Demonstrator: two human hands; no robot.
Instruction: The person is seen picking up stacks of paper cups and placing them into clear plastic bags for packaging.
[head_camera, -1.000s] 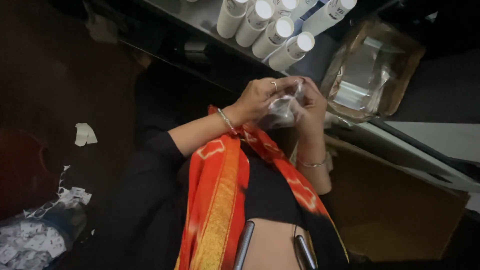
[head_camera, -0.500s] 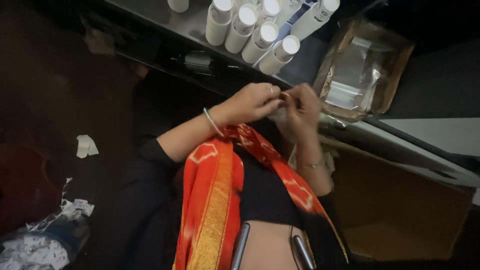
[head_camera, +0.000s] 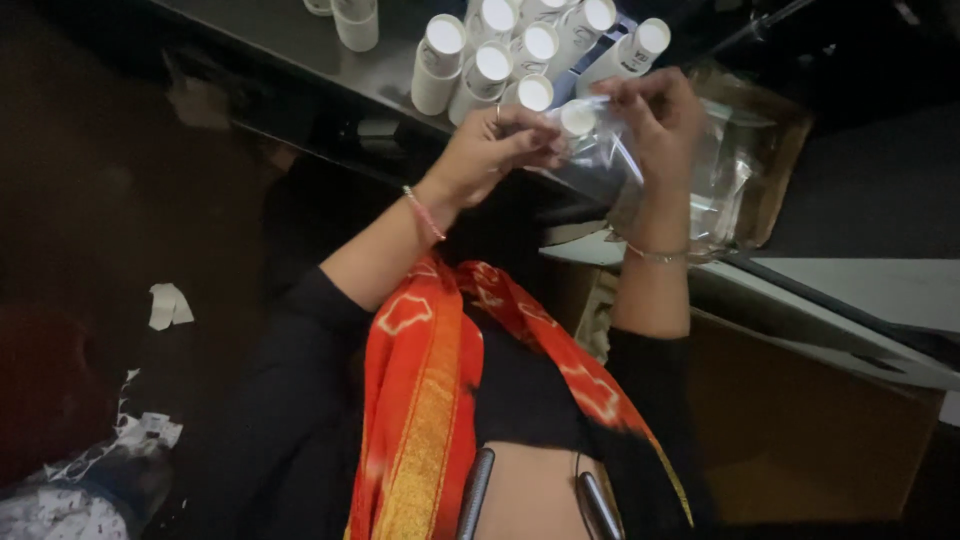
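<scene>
Between both hands, left hand and right hand, crinkly clear plastic bag.

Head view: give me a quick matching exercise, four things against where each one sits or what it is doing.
1. clear plastic bag
2. white tubes
3. cardboard box
4. paper scraps

a. standing upright on the dark shelf
b. on the floor, lower left
c. pinched between left hand and right hand
d. beyond the right hand, holding plastic

Pairs: 1-c, 2-a, 3-d, 4-b

Dim, murky surroundings; bright glare on white tube caps; soft blur.
</scene>
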